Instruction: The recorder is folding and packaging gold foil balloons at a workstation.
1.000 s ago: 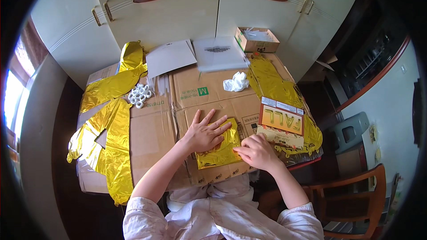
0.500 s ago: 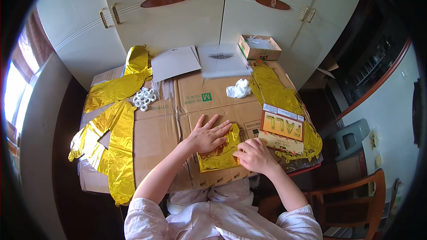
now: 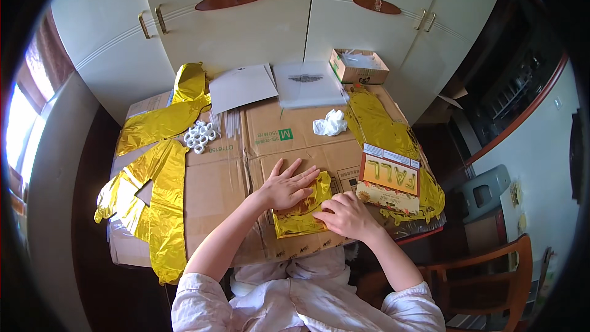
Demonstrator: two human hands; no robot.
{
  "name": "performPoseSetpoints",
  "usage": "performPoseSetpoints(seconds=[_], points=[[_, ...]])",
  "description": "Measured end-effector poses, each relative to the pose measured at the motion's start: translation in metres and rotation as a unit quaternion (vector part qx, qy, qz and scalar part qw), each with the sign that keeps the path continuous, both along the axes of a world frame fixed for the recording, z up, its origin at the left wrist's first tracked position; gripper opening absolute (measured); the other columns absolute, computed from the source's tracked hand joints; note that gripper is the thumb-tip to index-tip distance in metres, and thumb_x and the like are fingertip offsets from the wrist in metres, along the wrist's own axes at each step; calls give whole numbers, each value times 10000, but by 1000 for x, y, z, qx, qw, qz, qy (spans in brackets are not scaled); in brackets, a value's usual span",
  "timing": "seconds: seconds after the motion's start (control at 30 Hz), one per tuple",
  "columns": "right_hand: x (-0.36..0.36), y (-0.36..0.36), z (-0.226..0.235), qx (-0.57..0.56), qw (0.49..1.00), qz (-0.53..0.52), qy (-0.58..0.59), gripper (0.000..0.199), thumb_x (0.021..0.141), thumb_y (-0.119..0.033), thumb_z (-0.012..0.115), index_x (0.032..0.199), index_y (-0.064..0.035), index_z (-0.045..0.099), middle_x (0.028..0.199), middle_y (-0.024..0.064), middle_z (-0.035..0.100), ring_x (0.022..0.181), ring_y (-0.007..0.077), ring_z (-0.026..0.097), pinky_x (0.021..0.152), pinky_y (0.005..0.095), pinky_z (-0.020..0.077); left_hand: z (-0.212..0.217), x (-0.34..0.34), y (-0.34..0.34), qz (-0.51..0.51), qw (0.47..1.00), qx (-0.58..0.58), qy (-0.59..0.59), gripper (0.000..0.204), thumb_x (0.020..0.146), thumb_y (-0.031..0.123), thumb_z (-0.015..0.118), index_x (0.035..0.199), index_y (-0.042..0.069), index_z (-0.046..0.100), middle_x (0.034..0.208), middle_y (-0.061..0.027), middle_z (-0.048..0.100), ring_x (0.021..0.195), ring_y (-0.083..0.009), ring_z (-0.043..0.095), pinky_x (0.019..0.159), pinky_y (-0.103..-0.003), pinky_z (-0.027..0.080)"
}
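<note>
A folded gold foil balloon (image 3: 301,225) lies flat on the cardboard near the table's front edge. My left hand (image 3: 286,188) rests on its upper part, palm down with the fingers spread. On its right part, my right hand (image 3: 348,215) has its fingers curled and pressed together against the foil; the fingertips are partly hidden. Right beside that hand is a printed card package (image 3: 389,178) in orange and cream with a picture of gold letters. It lies over more flat gold foil balloons (image 3: 384,124).
Gold foil balloons (image 3: 165,178) cover the table's left side. Small white ribbon rolls (image 3: 198,136) and clear straws (image 3: 232,124) lie beside them. Behind are white sheets (image 3: 243,89), a clear plastic bag (image 3: 307,86), an open box (image 3: 359,66) and crumpled white tissue (image 3: 330,123). A chair (image 3: 491,270) stands at right.
My right hand has slid a little to the left over the foil balloon, and its right part looks more creased. My left hand has stayed in place.
</note>
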State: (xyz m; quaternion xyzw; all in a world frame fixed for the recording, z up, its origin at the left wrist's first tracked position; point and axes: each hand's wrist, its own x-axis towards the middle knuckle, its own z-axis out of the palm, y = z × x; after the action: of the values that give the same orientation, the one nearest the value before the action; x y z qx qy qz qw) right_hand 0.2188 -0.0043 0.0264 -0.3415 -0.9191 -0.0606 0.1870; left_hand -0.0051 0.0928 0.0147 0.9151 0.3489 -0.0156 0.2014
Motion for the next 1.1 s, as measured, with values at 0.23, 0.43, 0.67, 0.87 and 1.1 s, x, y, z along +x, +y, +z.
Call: performPoseSetpoints(seconds=[0.23,0.43,0.67,0.87,1.1], points=[[-9,0,-7,-25,996,20,83,205,766,-181,715,966,-145,695,987,-43,638,923,144,555,811,328,412,2,1,0,6,1000,-23,-2,590,1009,473,265,1548,259,157,1597,48,193,1489,-272,55,1176,-528,-35],[-23,-1,-7,23,992,-55,109,130,800,-177,701,919,-129,682,904,-21,673,864,162,584,767,345,427,-1,-2,3,10,999,-31,-34,656,986,596,222,1544,254,179,1591,48,212,1486,-274,79,1176,-524,-37],[-37,14,-22,-2,975,-162,152,103,802,-185,694,812,-112,623,726,16,639,772,196,584,696,372,418,3,-3,4,10,998,-53,-34,667,990,600,164,1548,235,156,1596,24,193,1488,-272,40,1177,-514,-47],[-48,24,-26,-28,962,-193,191,184,789,-127,686,909,-82,554,757,45,622,730,253,596,684,404,438,2,-4,6,17,995,-80,-63,582,1022,516,179,1545,260,169,1593,25,205,1488,-262,54,1182,-501,-42],[-49,32,-34,14,969,-196,148,221,753,-103,708,871,-80,522,755,68,583,743,269,602,671,412,448,-1,0,7,19,997,-63,-25,524,1040,401,264,1541,268,188,1591,32,213,1488,-259,63,1181,-507,-26]])
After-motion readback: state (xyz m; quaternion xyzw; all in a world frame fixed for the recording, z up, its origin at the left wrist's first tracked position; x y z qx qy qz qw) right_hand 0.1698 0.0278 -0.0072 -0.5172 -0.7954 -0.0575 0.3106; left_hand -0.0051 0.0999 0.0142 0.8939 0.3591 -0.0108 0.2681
